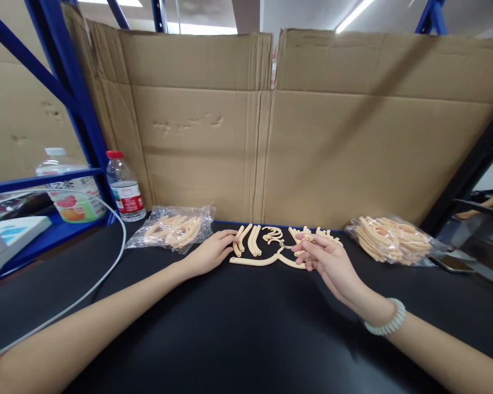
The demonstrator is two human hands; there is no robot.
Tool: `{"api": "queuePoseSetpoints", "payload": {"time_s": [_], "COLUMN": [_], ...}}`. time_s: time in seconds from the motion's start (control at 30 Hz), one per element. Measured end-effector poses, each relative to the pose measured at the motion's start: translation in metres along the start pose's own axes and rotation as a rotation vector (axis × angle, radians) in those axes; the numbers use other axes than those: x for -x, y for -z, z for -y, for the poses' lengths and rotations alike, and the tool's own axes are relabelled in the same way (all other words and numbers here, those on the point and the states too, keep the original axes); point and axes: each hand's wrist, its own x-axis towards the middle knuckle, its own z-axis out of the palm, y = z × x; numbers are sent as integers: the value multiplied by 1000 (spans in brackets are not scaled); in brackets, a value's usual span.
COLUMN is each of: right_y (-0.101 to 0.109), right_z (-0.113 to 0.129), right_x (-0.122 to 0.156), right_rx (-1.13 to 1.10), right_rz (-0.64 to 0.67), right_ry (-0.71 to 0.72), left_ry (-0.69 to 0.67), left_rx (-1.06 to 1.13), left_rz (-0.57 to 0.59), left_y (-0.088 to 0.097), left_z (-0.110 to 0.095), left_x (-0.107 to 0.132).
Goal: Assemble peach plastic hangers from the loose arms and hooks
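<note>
My left hand [209,253] lies low on the black table with its fingers stretched out. Its fingertips are at a curved pale wooden strip [239,247], and I cannot tell whether they press on it. My right hand [331,265] is raised over the pieces, thumb and fingers pinched on a small curved wooden piece [286,247]. Below it lie a long curved wooden piece [254,261] and a second one [291,262], partly behind my fingers. More curved strips [254,241] and thin hooked pieces [271,234] lie behind. Small notched pieces [322,234] are partly hidden by my right hand.
Clear bags of wooden parts lie on the left [178,229] and right [390,241]. A red-capped bottle [125,189] stands by the blue rack [82,126]. A white cable [117,257] crosses the table's left side. Cardboard panels [205,142] close off the back. A phone [456,264] lies far right.
</note>
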Motion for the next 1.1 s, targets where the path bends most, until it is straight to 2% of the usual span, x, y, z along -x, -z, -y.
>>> {"api": "queuePoseSetpoints", "payload": {"time_s": [0.17,0.3,0.47,0.8,0.97,1.1], "right_y": [9,15,14,14,15,18], "right_z": [5,9,7,6,8,18], "right_x": [1,0,-2,1,-1,-3], "right_rx": [-150,-253,-229,-172,-157,-180], "right_rz": [-6,-37,-65,32,17,-19], "right_ry": [-45,-54,-51,23,35,35], "left_ry": [52,37,38,1,-23,-61], "left_rx": [-47,-57,-71,-38,-41,-42], "left_rz": [-28,-30,-60,-123,-278,-450], "left_y": [-3,-3,-2,-3,3,21], "left_z": [2,0,-1,-3,-11,-30], "left_x": [3,3,3,4,2,-1]}}
